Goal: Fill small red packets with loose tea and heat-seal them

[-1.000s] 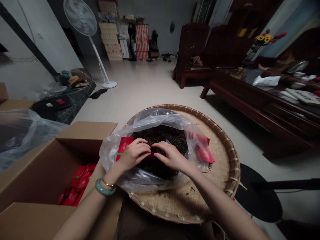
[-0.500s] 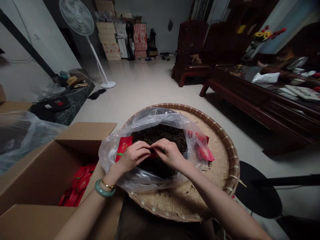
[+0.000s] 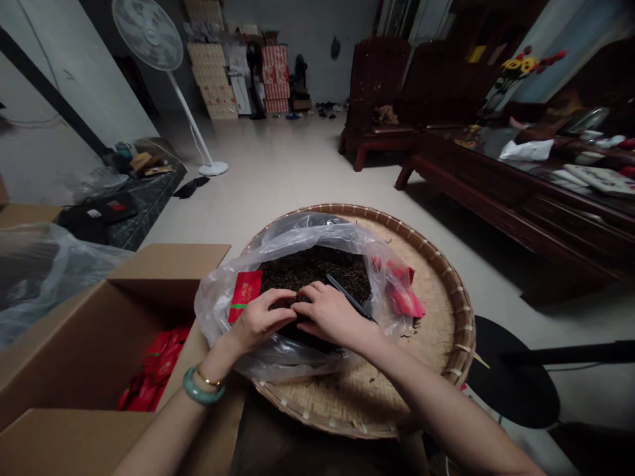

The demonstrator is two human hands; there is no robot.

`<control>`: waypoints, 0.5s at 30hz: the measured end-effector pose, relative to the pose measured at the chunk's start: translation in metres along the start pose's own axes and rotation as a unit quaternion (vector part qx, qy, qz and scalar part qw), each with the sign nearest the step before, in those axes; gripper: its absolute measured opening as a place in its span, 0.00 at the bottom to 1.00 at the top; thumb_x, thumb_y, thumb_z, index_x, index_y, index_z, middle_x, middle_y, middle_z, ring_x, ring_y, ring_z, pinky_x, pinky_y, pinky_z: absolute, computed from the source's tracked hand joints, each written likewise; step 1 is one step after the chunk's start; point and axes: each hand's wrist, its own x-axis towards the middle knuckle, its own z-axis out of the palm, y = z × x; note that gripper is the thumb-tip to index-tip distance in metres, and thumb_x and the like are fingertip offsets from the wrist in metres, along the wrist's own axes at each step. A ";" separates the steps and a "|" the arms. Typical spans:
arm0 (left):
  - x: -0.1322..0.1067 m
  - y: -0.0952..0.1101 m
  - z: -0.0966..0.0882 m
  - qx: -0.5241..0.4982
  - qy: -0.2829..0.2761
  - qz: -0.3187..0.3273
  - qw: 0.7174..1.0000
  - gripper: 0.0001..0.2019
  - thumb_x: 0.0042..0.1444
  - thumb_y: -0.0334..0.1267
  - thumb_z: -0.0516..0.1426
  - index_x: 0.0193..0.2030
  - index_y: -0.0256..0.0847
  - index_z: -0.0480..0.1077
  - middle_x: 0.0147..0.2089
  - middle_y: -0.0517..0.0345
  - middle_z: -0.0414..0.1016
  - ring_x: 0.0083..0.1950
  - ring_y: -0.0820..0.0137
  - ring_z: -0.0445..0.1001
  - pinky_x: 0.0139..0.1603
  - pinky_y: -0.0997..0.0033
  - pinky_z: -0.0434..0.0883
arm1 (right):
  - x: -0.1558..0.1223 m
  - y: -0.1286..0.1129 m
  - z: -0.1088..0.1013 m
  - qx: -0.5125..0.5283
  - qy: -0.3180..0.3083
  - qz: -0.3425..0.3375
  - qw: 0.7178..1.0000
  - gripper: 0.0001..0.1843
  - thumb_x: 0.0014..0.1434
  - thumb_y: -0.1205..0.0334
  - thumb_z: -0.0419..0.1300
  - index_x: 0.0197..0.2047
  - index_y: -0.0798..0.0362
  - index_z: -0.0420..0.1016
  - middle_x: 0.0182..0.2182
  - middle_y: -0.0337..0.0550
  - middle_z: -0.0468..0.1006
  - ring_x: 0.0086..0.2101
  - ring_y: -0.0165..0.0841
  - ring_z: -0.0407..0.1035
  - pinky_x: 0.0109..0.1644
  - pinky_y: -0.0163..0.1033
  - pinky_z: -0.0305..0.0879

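A clear plastic bag (image 3: pixel 218 291) stands wide open, full of dark loose tea leaves (image 3: pixel 297 264). Over the leaves my left hand (image 3: pixel 258 320) is curved, fingers and thumb apart, with nothing visible between them. My right hand (image 3: pixel 332 316) meets its fingertips from the other side, fingers bent and partly spread, the thumb below; the space under its palm is hidden. Along the far side of that hand lies a thin dark stick-like tool (image 3: pixel 350 299). A red printed packet (image 3: pixel 246 294) with a green stripe rests at the bag's left side, near my left wrist.
Under the bag is a round woven bamboo tray (image 3: pixel 436 277) with red wrappers (image 3: pixel 404 291) on its right. An open cardboard box (image 3: pixel 59 357) holding red packets (image 3: pixel 159 363) stands left. Beyond are a white fan (image 3: pixel 213 168), a dark wooden table (image 3: pixel 496 178) and a round black base (image 3: pixel 516 377).
Something red between my fingertips is no longer visible. The fingers of both hands have loosened, and the dark tool now shows beside my right hand.
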 end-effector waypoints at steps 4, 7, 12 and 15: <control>-0.002 0.002 0.002 0.005 0.003 0.010 1.000 0.06 0.60 0.34 0.54 0.37 0.39 0.73 0.46 0.48 0.72 0.46 0.68 0.73 0.39 0.70 0.76 | 0.005 -0.004 0.009 -0.016 -0.026 0.040 0.999 0.11 0.59 0.57 0.58 0.41 0.52 0.77 0.38 0.51 0.72 0.43 0.42 0.63 0.42 0.44 0.63; -0.004 0.000 0.002 -0.007 -0.003 -0.009 1.000 0.05 0.59 0.32 0.55 0.38 0.39 0.73 0.47 0.47 0.72 0.47 0.68 0.73 0.41 0.69 0.76 | 0.005 -0.004 0.007 -0.013 -0.023 0.039 0.999 0.10 0.60 0.59 0.57 0.40 0.52 0.78 0.37 0.50 0.72 0.42 0.40 0.64 0.43 0.43 0.63; -0.006 -0.002 0.004 -0.033 0.000 -0.035 0.999 0.05 0.57 0.29 0.56 0.38 0.38 0.73 0.46 0.47 0.74 0.45 0.69 0.75 0.42 0.70 0.75 | 0.001 -0.002 -0.002 -0.024 -0.010 0.047 0.999 0.08 0.57 0.59 0.61 0.38 0.52 0.77 0.37 0.48 0.72 0.40 0.38 0.64 0.41 0.40 0.62; -0.008 -0.003 0.010 -0.060 0.006 -0.056 0.997 0.05 0.57 0.29 0.56 0.38 0.39 0.73 0.44 0.49 0.76 0.44 0.69 0.75 0.42 0.70 0.75 | 0.003 0.002 0.000 -0.033 -0.024 0.060 0.997 0.08 0.59 0.60 0.59 0.35 0.54 0.77 0.34 0.49 0.73 0.37 0.37 0.66 0.37 0.38 0.62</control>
